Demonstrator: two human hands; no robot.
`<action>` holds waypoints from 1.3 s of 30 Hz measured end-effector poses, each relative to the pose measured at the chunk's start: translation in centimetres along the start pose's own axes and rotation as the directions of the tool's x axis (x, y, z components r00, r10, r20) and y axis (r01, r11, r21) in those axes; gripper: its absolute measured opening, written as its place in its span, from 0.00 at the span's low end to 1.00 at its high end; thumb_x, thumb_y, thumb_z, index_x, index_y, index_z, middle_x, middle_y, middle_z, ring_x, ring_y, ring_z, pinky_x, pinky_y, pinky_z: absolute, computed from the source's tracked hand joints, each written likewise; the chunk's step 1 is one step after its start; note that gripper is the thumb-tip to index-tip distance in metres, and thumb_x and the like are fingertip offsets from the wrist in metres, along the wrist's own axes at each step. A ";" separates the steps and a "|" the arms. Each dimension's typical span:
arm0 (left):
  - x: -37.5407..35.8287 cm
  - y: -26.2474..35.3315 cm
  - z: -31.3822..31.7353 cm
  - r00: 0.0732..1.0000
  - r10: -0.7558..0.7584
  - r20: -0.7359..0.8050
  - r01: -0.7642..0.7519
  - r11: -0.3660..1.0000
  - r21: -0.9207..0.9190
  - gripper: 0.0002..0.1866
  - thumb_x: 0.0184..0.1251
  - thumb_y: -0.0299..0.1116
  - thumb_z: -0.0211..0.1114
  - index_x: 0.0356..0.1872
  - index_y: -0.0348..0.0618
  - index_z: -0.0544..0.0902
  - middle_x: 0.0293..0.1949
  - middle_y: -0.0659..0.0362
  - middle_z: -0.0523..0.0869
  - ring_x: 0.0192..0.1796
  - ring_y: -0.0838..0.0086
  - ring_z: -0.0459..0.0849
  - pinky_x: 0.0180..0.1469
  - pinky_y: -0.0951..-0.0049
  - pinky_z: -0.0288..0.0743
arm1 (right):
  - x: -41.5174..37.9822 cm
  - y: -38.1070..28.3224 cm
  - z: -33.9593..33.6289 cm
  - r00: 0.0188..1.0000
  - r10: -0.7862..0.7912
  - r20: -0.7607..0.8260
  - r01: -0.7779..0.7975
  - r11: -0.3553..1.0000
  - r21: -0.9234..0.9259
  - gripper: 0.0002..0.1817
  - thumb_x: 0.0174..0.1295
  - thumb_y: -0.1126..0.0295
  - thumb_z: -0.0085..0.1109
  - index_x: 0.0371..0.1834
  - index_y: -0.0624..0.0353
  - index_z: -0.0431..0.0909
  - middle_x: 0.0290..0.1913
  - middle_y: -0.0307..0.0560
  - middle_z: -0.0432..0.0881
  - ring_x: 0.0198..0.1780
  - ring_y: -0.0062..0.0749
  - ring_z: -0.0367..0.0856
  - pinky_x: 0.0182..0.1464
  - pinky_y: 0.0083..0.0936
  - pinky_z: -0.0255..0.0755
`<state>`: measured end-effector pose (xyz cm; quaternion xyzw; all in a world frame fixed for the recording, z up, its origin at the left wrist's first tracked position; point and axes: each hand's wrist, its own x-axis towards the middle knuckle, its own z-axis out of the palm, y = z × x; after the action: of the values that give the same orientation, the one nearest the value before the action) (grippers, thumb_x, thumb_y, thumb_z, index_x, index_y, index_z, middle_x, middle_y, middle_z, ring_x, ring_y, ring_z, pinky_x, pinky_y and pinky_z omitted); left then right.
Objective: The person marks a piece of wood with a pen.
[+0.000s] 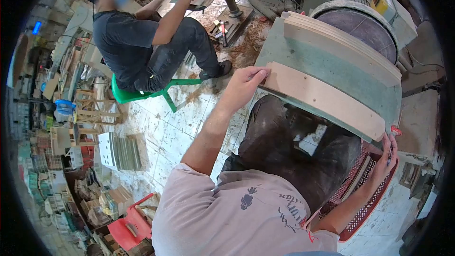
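Observation:
A long, slightly curved wooden board point(327, 99) with small holes lies along the near edge of a green machine table point(303, 57). My left hand point(246, 83) pinches the board's left end between thumb and fingers. At the opposite end, my right hand point(386, 159) has its fingers up against the board's right corner; its thumb is partly hidden. Behind this board, several similar boards in a stack point(341, 42) stand along the table in front of a large round sanding disc point(355, 26).
A red plastic basket point(348, 233) sits by my right arm. To the left, another person point(128, 42) works seated on a green stool point(170, 102). A pile of panels point(128, 153) rests on the tiled floor, near a red chair point(129, 231). A red knob point(396, 130) sticks out at the table's right.

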<state>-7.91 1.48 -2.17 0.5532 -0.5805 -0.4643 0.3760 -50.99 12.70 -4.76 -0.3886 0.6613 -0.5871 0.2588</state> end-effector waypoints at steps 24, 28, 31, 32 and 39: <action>0.2 -1.5 -1.0 0.999 0.027 -0.031 -0.026 0.999 0.029 0.15 0.72 0.32 0.57 0.52 0.34 0.82 0.46 0.58 0.86 0.49 0.79 0.80 0.56 0.79 0.70 | -0.7 -2.6 1.9 1.000 -0.014 -0.011 0.012 0.985 -0.171 0.16 0.70 0.70 0.50 0.55 0.69 0.75 0.48 0.51 0.83 0.54 0.32 0.79 0.61 0.27 0.66; 0.3 -1.4 -1.1 0.997 0.058 -0.054 -0.053 0.993 0.103 0.14 0.72 0.32 0.58 0.51 0.32 0.82 0.45 0.58 0.86 0.47 0.79 0.81 0.53 0.78 0.72 | -1.2 -3.2 2.3 0.996 -0.092 -0.015 0.086 0.970 -0.229 0.17 0.71 0.66 0.51 0.54 0.69 0.75 0.46 0.51 0.83 0.51 0.31 0.80 0.57 0.25 0.69; 0.3 -1.6 -1.1 0.999 -0.009 -0.047 0.008 1.000 -0.020 0.16 0.73 0.32 0.58 0.53 0.32 0.81 0.48 0.58 0.85 0.50 0.77 0.81 0.56 0.77 0.71 | -1.0 -3.4 1.9 0.998 0.064 -0.007 -0.064 0.991 -0.115 0.16 0.70 0.63 0.53 0.53 0.64 0.76 0.48 0.46 0.83 0.50 0.28 0.79 0.53 0.23 0.70; 0.4 -1.6 -1.4 0.999 -0.025 -0.048 0.026 1.000 0.016 0.16 0.73 0.33 0.58 0.54 0.33 0.81 0.49 0.57 0.85 0.51 0.76 0.81 0.58 0.76 0.70 | -1.0 -3.1 1.6 0.999 0.019 0.030 -0.015 0.990 -0.142 0.16 0.70 0.62 0.54 0.54 0.61 0.77 0.47 0.45 0.84 0.48 0.25 0.79 0.52 0.20 0.70; 0.0 -1.2 -1.4 0.999 -0.012 -0.034 0.012 1.000 -0.009 0.18 0.73 0.36 0.58 0.54 0.33 0.81 0.49 0.56 0.85 0.52 0.76 0.80 0.58 0.74 0.70 | -0.4 -1.4 1.5 1.000 -0.010 0.026 0.009 0.999 0.032 0.14 0.70 0.69 0.55 0.54 0.66 0.74 0.46 0.48 0.85 0.48 0.23 0.81 0.52 0.20 0.71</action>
<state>-6.29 1.32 -2.89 0.5630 -0.5687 -0.4596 0.3852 -49.24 12.14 -3.71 -0.3954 0.6465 -0.5936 0.2707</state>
